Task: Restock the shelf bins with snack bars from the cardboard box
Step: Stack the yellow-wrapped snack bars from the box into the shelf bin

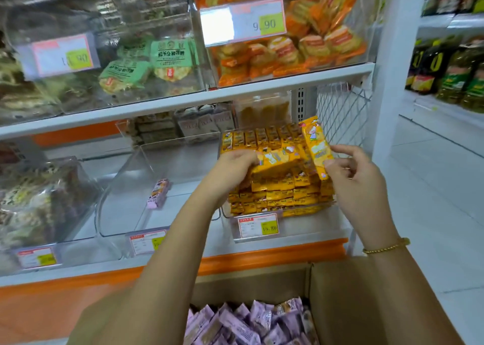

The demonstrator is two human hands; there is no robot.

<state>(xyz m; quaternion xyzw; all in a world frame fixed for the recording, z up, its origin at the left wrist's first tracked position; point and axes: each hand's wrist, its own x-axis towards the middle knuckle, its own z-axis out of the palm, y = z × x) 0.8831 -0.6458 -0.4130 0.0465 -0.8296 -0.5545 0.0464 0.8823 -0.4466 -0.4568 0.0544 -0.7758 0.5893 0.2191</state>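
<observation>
A clear bin on the lower shelf is packed with several rows of yellow snack bars. Over that stack, my left hand grips a yellow bar lying flat on top. My right hand pinches another yellow bar held upright, tilted slightly, above the bin's right side. The neighbouring clear bin to the left holds a single purple bar. At the bottom, the open cardboard box contains several purple bars.
Upper shelf bins hold green packets and orange packets behind price tags. A bin of mixed wrapped snacks sits at the far left. A white wire panel closes the shelf's right end; bottles line the aisle beyond.
</observation>
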